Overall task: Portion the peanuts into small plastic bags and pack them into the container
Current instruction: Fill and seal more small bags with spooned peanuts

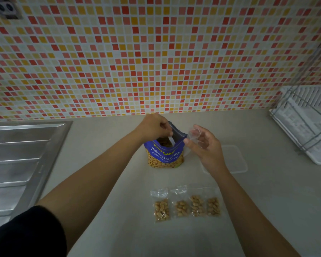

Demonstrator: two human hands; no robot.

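The left hand (154, 127) pinches the open peanut bag's (165, 154) rim. The right hand's (204, 143) grip holds an empty small plastic bag (195, 135). Four filled bags (186, 205) lie on the counter (267, 201).

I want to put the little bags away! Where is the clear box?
The clear container sits on the counter to the right, partly behind the right hand, between the peanut bag and the dish rack.
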